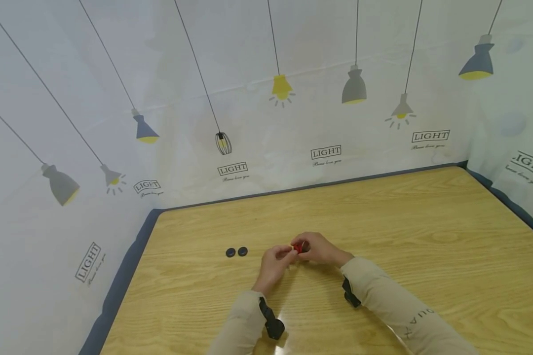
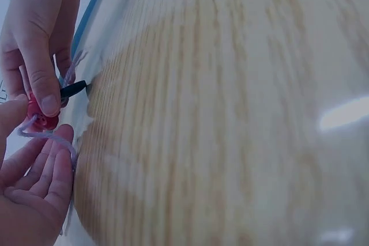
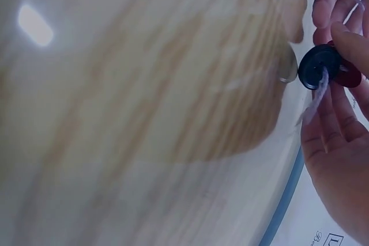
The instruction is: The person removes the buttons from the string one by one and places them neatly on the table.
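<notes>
In the head view my left hand (image 1: 273, 268) and right hand (image 1: 322, 249) meet over the table around a red button (image 1: 298, 247). My right thumb and fingers pinch the red button. A dark button (image 3: 319, 66) sits beside it, edge-on in the left wrist view, with pale purple yarn (image 3: 321, 87) through its hole. The left thumb touches the red button's edge, and the left fingertips curve just below it. Yarn (image 2: 34, 135) runs from the red button's face across those left fingers. Skin hides part of the red button.
Two dark buttons lie side by side on the wooden table (image 1: 382, 236) left of my hands, the farther left one (image 1: 230, 252) close to its neighbour (image 1: 242, 251). A printed cloth wall (image 1: 275, 167) rises behind the table's far edge. Both wrists wear black camera straps.
</notes>
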The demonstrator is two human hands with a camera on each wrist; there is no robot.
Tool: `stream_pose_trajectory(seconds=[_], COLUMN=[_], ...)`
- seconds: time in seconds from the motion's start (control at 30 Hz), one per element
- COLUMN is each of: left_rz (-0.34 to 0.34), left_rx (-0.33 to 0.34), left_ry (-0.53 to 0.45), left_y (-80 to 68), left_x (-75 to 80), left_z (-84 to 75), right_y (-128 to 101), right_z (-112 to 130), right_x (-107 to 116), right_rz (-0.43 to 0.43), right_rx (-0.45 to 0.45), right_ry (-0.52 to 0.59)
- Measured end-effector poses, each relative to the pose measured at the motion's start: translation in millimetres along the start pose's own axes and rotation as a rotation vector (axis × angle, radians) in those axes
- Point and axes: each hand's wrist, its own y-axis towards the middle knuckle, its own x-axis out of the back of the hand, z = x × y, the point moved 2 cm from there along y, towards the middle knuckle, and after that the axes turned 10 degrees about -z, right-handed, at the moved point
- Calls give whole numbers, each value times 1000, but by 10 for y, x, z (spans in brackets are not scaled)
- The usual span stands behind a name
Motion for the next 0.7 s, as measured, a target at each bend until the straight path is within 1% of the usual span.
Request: stream_pose_trajectory(seconds=[0.23, 0.47, 0.63, 0.7], left_rz=[-10, -11, -5, 0], left_rx=[55, 60, 102, 108], left_ry=[1, -2, -3, -4], left_y=[3, 9, 4, 7], left_x=[-44, -51, -33, -15], left_z=[-21, -22, -23, -22], right_y=[-9, -13, -23, -26], right_z=[6, 22, 40, 47], right_x=[-12, -10, 3, 9], right_rz=[6, 1, 10, 12], right_rx=[10, 9, 4, -3], right_ry=[-1, -3, 3, 9])
